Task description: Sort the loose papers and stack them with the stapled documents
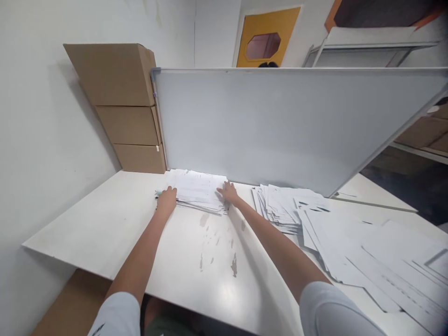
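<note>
A stack of printed white paper sheets (196, 185) lies on the table against the foot of a white board, its edges slightly uneven. My left hand (167, 200) is at the stack's left end, its fingers closed around the edge. A small teal item (159, 192) shows just beside that hand; its kind is unclear. At the right end, my right hand (229, 192) touches the sheets with its fingers spread, the thumb side over the top.
To the right sit a second paper pile (276, 205) and many loose, overlapping sheets (378, 261). The white board (280, 126) stands upright along the table's back. Stacked cardboard boxes (129, 123) rise at the back left. Dark marks (234, 265) spot the white table (182, 261).
</note>
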Available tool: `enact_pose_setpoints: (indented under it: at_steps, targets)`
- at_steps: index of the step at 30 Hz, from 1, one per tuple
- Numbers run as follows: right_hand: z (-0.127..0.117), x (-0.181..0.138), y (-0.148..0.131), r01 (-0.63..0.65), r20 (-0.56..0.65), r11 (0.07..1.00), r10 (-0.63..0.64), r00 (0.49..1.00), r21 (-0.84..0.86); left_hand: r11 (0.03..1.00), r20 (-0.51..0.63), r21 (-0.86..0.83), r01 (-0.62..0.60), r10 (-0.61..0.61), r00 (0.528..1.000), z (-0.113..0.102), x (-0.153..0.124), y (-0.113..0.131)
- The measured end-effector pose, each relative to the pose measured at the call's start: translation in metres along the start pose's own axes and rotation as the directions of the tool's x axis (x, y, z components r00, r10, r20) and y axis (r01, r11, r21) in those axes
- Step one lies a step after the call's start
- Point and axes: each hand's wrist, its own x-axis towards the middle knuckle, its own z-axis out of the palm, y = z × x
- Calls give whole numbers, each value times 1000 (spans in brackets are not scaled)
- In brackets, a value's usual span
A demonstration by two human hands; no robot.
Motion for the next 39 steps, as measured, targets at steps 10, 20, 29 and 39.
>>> enact_pose_setpoints:
  at_steps: [10,20,29,39]
  targets:
    - [38,-52,-27,213,235,645,-53,971,-733,997,208,-39,-62,69,976,-18,50,-31]
    - [43,-54,-25,324,310,709,-156,938,-626,988,93,-25,-151,153,984,4,94,-25]
    - [14,-43,-5,267,211,855,-190,959,-445,989,48,-15,-147,148,988,-9,114,-38]
    - [36,-61,-11,-133,-199,936,70,978,-327,999,54,37,-17,15,998,-4,140,-21]
